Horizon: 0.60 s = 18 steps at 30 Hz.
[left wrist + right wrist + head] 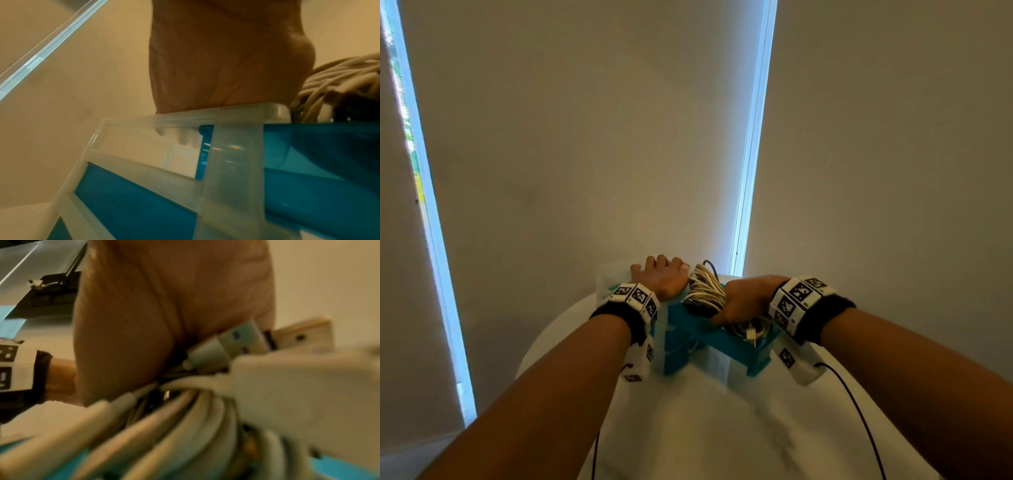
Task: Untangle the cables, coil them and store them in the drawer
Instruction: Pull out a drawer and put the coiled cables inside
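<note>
A small drawer unit [674, 342] with a translucent frame [236, 154] and teal drawers stands on a white round table [688, 428]. Its top drawer [739, 347] is pulled out toward me. My left hand [659, 274] lies on the unit's top with its fingers curled over the far edge; the palm [226, 56] presses on the frame. My right hand [743, 301] grips a coiled bundle of white cables [705, 284] with a black cable among them, held over the drawer. A white USB plug [236, 340] sticks out of the bundle [174, 426] beside the right hand [164, 313].
Pale roller blinds fill the background, with a bright window strip [750, 154] behind the table and another [421, 205] at the left. Thin black wires [859, 411] trail from my wrist bands across the tabletop toward me.
</note>
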Motion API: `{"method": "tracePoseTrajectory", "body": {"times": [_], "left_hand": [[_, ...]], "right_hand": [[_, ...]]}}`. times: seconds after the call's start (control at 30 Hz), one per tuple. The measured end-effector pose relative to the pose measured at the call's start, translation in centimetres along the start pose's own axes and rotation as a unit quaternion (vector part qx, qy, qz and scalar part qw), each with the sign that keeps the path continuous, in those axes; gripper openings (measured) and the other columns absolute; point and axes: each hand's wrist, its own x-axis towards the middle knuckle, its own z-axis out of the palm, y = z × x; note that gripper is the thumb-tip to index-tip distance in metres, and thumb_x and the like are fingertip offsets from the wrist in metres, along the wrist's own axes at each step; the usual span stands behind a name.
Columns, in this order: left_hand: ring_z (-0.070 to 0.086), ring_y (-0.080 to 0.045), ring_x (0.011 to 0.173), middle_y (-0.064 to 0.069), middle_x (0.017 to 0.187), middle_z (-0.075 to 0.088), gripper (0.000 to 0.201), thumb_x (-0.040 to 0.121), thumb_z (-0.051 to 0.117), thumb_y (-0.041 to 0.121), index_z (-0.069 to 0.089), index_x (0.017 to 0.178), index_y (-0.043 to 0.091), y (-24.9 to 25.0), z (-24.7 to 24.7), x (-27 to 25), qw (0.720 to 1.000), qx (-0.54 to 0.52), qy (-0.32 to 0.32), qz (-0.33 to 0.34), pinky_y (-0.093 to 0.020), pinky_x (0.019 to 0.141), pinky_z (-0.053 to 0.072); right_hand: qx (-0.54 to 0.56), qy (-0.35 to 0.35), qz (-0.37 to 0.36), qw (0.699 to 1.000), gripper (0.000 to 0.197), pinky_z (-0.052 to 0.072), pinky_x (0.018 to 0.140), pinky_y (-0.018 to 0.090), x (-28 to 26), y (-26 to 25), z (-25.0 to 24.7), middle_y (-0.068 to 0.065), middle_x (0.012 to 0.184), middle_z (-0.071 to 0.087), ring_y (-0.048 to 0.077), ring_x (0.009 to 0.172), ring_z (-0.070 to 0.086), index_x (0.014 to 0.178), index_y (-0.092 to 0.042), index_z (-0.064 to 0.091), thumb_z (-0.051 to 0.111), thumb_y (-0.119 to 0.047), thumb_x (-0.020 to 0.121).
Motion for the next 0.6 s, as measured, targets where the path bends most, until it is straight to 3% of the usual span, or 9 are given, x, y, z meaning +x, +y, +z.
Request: {"method": "tracePoseTrajectory", "body": {"times": [0.13, 0.23, 0.37, 0.47, 0.6], "left_hand": [[0.017, -0.032, 0.161, -0.011, 0.175, 0.021, 0.092, 0.099, -0.008, 0.075, 0.028, 0.167, 0.026, 0.7, -0.7, -0.7, 0.998, -0.06, -0.007, -0.017, -0.06, 0.128, 0.004], [0.017, -0.037, 0.16, -0.015, 0.174, 0.021, 0.11, 0.087, -0.011, 0.089, 0.028, 0.166, 0.024, 1.0, -0.8, -1.0, 1.0, -0.011, -0.007, -0.002, -0.066, 0.126, 0.006], [0.007, -0.039, 0.162, -0.014, 0.177, 0.011, 0.114, 0.08, -0.001, 0.099, 0.019, 0.169, 0.031, 0.3, -1.3, -0.8, 0.998, -0.015, -0.055, 0.012, -0.068, 0.126, 0.001], [0.009, -0.041, 0.161, -0.013, 0.177, 0.012, 0.112, 0.077, 0.007, 0.102, 0.021, 0.168, 0.037, -0.2, -1.6, -0.9, 0.996, -0.001, -0.077, 0.039, -0.069, 0.126, 0.004], [0.015, -0.042, 0.16, -0.013, 0.176, 0.016, 0.105, 0.079, 0.015, 0.102, 0.026, 0.164, 0.042, -0.1, -1.1, -0.4, 0.997, 0.035, -0.063, 0.04, -0.069, 0.125, 0.011]], "right_hand": [[-0.024, -0.037, 0.028, 0.999, 0.066, 0.058, 0.105, 0.04, 1.3, 0.4, 0.1, 0.008, 0.119, 0.074, 0.027, 0.113, 0.072, 0.132, -0.015, 0.064, 0.058, -0.07, 0.096], [0.013, -0.033, 0.011, 0.999, 0.102, 0.06, 0.103, 0.046, 2.5, 1.4, 0.3, 0.005, 0.117, 0.077, 0.026, 0.108, 0.075, 0.129, -0.021, 0.065, 0.062, -0.094, 0.059], [0.059, -0.054, 0.026, 0.996, 0.103, 0.061, 0.101, 0.047, 2.1, 2.1, -0.6, 0.006, 0.117, 0.08, 0.026, 0.106, 0.079, 0.132, -0.018, 0.067, 0.072, -0.094, 0.062], [0.06, -0.06, 0.028, 0.996, 0.12, 0.061, 0.101, 0.048, 2.4, 2.5, -0.6, 0.004, 0.114, 0.081, 0.025, 0.104, 0.08, 0.13, -0.021, 0.068, 0.07, -0.104, 0.043], [0.035, -0.049, 0.041, 0.997, 0.131, 0.061, 0.1, 0.047, 1.9, 2.2, -0.4, 0.003, 0.113, 0.081, 0.024, 0.102, 0.079, 0.128, -0.021, 0.068, 0.058, -0.112, 0.035]]}}
